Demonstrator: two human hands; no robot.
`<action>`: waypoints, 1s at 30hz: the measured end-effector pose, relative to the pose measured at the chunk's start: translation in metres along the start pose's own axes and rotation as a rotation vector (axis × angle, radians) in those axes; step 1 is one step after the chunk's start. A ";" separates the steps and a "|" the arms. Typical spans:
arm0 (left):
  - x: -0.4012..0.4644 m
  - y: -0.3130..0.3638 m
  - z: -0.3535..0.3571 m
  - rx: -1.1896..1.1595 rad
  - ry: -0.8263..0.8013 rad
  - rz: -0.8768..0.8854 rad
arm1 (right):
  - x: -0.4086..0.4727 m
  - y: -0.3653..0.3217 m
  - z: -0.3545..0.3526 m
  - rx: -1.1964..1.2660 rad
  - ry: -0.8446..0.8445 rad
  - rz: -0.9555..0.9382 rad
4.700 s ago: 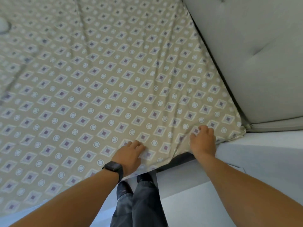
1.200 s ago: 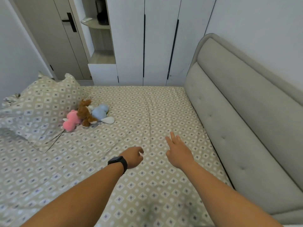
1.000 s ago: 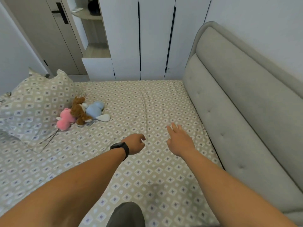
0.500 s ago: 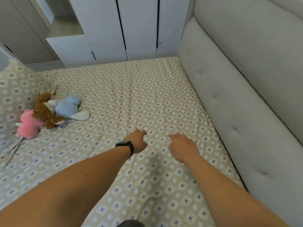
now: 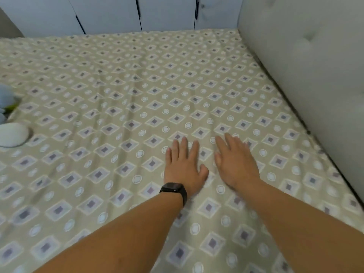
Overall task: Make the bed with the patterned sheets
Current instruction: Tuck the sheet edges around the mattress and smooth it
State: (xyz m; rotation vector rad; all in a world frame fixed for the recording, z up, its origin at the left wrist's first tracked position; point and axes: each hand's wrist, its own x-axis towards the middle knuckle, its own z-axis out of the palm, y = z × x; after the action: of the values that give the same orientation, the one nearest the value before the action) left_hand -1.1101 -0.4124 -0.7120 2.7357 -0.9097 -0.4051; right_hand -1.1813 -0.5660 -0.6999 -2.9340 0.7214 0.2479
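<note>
- The fingers (image 5: 184,149) of the left hand (image 5: 184,166) are laid out straight and flat on the patterned sheet (image 5: 128,107), nothing being grasped; the right hand (image 5: 235,164) is spread the same way just beside it, palm down, with some blur.
- The patterned sheet is seen stretched over the whole visible bed, from the near edge to the wardrobe doors (image 5: 110,12) at the far side and up against the padded headboard (image 5: 307,56) on the right.
- The spreading of the sheet is judged largely done; shallow creases are still visible left of the hands, so smoothing is taken to be the step in hand.
- Tucking at the edges cannot be judged from this view, and no pillow is seen in place near the headboard.
- A black watch (image 5: 174,190) is worn on the left wrist.
- Soft toys (image 5: 9,119) are partly seen at the left edge, resting on the sheet well apart from the hands; they would be in the way of smoothing there.
</note>
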 end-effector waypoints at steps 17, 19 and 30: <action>0.030 0.095 0.040 0.084 -0.046 -0.061 | 0.026 0.121 0.028 0.051 0.055 0.063; 0.036 0.089 0.043 0.109 -0.040 -0.034 | 0.031 0.127 0.029 0.053 0.070 0.109; 0.084 0.106 0.034 0.128 -0.089 0.253 | 0.033 0.208 0.021 0.108 0.056 0.293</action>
State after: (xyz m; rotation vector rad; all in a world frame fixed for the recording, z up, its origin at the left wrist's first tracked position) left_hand -1.1146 -0.5504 -0.7275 2.6830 -1.3298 -0.4360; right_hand -1.2529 -0.7613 -0.7408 -2.7362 1.1361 0.1456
